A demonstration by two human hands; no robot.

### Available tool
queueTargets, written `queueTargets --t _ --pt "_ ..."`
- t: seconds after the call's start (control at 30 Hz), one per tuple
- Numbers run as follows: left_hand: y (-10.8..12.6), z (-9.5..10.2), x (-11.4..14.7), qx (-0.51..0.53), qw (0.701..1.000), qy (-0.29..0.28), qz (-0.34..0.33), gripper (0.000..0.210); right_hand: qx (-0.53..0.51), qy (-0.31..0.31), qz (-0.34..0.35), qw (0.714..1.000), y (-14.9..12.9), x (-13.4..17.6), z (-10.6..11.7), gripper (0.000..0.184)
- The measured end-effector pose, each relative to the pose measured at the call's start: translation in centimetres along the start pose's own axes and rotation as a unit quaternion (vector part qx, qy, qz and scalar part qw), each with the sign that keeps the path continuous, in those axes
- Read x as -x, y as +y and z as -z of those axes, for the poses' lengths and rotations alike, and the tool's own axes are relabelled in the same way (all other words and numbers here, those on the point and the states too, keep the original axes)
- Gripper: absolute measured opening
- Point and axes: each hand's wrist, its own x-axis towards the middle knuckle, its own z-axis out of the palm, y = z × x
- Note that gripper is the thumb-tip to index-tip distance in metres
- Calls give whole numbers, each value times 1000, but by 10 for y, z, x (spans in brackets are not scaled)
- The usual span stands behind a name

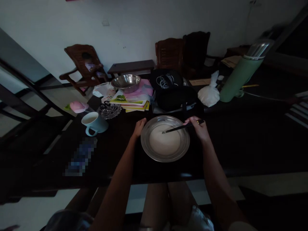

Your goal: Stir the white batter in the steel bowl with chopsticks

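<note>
A wide metal bowl [145,146] stands on the dark table in front of me, with a smooth, whitish batter-like liquid [166,142] in it. My left hand [139,127] is closed on the bowl's left rim, and its fingertips are partly hidden. Over the right rim, my right hand [197,127] grips dark chopsticks [179,127]. They slant down to the left, and their tips dip into the liquid near the middle of the bowl.
To the left are a light-blue mug [96,123], a blurred-out phone-like slab [81,157] and a glass dish [109,110]. Behind lie books [130,104], an empty metal basin [126,84] and black cases [175,96]. A tied white bag [209,94] and green thermos [242,78] stand right.
</note>
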Motion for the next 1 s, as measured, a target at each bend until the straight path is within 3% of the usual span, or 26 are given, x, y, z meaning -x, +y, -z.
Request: queueTargets --t 0.13,0.3,0.47,0.57,0.7,0.87,1.0 --pt "-1 0 -1 26 1000 0 -18 42 -5 49 4 999 0 1 -1 48" --pt "-2 -2 2 67 998 4 -3 43 12 -65 30 997 -14 -6 -8 49" --pt "-3 -1 22 146 988 -9 53 39 31 -39 45 998 -30 -22 6 52" --pt "-2 0 37 164 985 -17 51 38 25 -112 31 993 -32 -25 10 53" --pt "-3 -4 50 172 983 34 51 37 57 -213 85 972 -28 -29 2 53" --pt "-4 -6 49 149 986 70 22 39 7 -135 73 988 -16 -41 5 55" --pt "-2 -4 45 132 988 76 11 37 -33 -185 68 980 -9 -37 6 55"
